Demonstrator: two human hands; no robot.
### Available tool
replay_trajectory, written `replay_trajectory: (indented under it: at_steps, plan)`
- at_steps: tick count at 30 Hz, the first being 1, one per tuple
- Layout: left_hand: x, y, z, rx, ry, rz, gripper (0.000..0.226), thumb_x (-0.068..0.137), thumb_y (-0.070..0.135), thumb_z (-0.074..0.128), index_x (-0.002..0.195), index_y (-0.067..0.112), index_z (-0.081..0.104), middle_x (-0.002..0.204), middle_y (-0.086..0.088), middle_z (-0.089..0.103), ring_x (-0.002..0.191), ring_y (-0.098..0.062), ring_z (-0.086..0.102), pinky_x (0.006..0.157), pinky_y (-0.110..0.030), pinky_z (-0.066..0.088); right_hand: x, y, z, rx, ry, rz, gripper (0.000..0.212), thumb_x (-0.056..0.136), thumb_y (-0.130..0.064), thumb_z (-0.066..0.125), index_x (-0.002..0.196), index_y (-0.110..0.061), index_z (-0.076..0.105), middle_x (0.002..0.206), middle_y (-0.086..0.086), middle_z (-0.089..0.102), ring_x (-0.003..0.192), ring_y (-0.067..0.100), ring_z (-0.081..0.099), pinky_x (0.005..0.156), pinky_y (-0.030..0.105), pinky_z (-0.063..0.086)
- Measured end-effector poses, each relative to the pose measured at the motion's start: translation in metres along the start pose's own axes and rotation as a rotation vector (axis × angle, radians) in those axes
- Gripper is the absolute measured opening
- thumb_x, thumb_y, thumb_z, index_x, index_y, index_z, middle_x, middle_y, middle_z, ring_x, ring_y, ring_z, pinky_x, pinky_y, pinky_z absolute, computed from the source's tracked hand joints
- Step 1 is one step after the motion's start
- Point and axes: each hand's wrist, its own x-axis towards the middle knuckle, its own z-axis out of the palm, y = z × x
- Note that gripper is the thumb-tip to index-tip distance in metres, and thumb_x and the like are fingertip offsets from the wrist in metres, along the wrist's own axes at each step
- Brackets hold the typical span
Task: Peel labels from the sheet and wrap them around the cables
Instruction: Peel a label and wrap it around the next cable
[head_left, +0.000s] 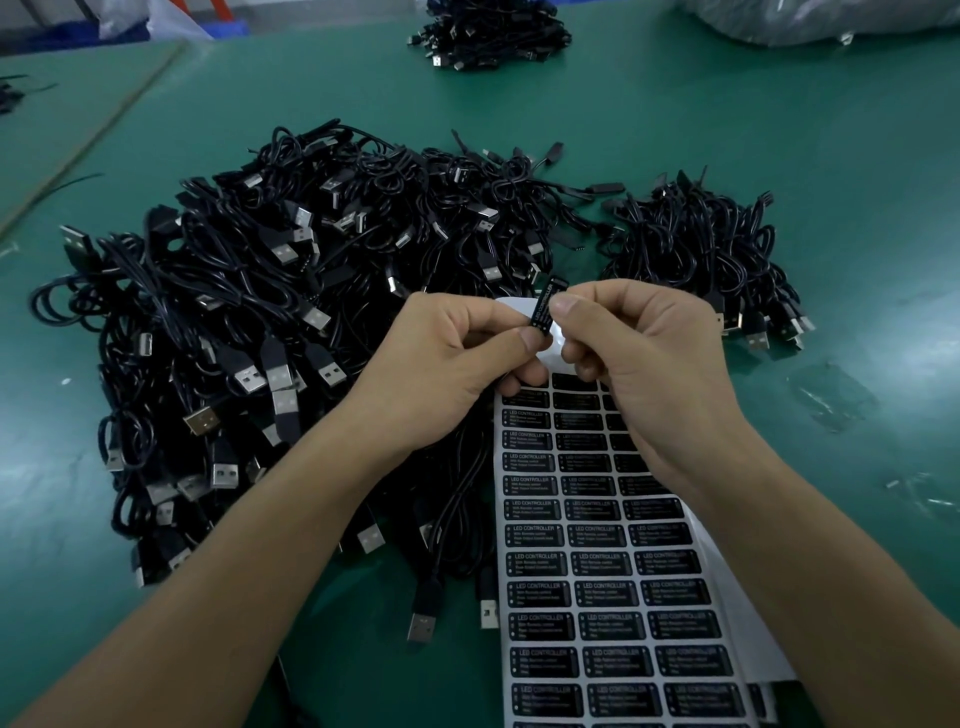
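Observation:
A white sheet (597, 571) of black "LED CONTROLLER" labels runs from the bottom edge up to my hands. My left hand (447, 364) pinches the sheet's top end and a thin black cable that hangs down beneath it. My right hand (639, 353) pinches a single black label (543, 307) between thumb and forefinger, lifted off the sheet's curled top. A large heap of black USB cables (270, 322) lies on the left behind my hands.
A smaller pile of cables (711, 254) sits to the right on the green table (779, 130). Another cable pile (493, 31) lies at the far edge, beside a plastic bag (831, 21). Clear film scraps (831, 395) lie at the right.

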Motion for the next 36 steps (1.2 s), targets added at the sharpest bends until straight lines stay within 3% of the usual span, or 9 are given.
replay_trajectory:
  at_steps: [36]
  plan:
    - [0.0017,-0.0042,0.0003,0.008,-0.013,0.022,0.014,0.093,0.010,0.067,0.084,0.016,0.076,0.068,0.003,0.075,0.058,0.000,0.063,0.055,-0.008,0.045,0.0000,0.0010,0.0010,-0.058,0.051,-0.022,0.014,0.091,-0.015,0.072,0.077,-0.017,0.073,0.058,-0.008,0.063,0.056,0.002,0.055,0.057,0.014,0.045]
